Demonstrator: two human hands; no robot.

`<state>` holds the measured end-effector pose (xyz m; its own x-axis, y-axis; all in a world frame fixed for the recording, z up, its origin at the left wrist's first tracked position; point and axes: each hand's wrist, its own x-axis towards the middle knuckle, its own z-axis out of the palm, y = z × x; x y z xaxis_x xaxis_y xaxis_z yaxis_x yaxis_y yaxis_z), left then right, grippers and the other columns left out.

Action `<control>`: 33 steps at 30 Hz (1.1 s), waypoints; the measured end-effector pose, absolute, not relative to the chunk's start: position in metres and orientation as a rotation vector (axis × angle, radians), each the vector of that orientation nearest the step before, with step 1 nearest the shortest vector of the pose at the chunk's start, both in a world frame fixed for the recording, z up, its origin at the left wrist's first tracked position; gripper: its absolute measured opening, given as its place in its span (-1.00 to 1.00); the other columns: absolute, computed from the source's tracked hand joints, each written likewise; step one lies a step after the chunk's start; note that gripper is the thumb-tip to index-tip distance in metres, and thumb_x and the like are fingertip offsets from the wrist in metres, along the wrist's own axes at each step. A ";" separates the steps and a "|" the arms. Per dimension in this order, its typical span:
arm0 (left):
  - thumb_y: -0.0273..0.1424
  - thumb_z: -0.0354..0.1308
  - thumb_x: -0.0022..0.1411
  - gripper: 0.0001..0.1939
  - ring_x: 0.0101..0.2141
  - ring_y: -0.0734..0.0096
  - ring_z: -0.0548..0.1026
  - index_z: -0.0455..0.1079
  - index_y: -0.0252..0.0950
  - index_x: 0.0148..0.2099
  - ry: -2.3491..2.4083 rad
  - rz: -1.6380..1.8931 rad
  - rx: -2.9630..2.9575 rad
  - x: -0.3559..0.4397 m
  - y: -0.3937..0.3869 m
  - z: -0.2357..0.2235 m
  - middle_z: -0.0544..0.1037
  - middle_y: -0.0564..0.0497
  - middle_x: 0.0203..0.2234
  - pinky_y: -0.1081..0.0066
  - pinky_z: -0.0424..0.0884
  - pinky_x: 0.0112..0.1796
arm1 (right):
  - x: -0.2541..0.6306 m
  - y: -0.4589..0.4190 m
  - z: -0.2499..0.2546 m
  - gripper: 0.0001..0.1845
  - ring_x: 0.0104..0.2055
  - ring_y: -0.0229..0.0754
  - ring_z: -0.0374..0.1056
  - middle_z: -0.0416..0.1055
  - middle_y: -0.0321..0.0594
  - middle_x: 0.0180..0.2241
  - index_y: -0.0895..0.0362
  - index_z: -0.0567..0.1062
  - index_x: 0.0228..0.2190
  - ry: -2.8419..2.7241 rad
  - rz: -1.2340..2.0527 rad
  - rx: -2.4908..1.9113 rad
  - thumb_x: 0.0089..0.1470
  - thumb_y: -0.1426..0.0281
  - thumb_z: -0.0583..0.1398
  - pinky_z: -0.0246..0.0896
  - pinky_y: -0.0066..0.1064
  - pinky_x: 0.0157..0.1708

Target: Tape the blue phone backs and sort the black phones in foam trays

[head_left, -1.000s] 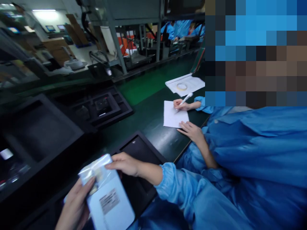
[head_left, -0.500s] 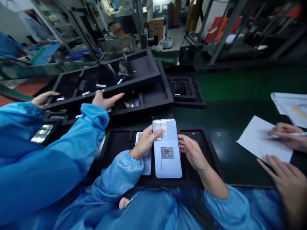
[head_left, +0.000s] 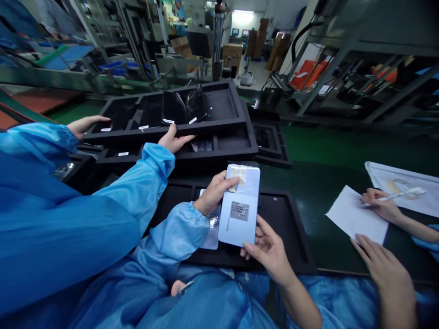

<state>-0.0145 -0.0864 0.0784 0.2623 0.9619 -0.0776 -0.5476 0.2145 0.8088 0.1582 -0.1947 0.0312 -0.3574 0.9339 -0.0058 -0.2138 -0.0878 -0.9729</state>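
Pack [head_left: 239, 205] sits just above the foam tray [head_left: 281, 233], my left hand [head_left: 214, 194] and right hand [head_left: 267, 251] gripping its edges with closed fingers. I'd hold it level, edges only, leaving the label [head_left: 239, 211] uncovered.

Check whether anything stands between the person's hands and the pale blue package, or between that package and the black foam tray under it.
Nothing blocks the hands: the left hand and right hand both touch the pale blue package. Below it, a pale flat packet lies in the black foam tray, at the package's left edge.
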 end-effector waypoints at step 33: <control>-0.23 -0.07 0.10 -0.30 -0.22 0.01 0.49 0.05 -0.42 0.26 -0.174 0.698 0.611 -0.044 -0.030 0.120 0.38 -0.39 -0.01 0.14 0.44 -0.25 | 0.067 -0.172 0.088 0.02 -0.37 -0.31 0.31 0.29 0.01 -0.04 0.07 -0.29 0.29 -1.190 1.381 -1.035 0.09 0.27 0.28 0.31 -0.48 -0.39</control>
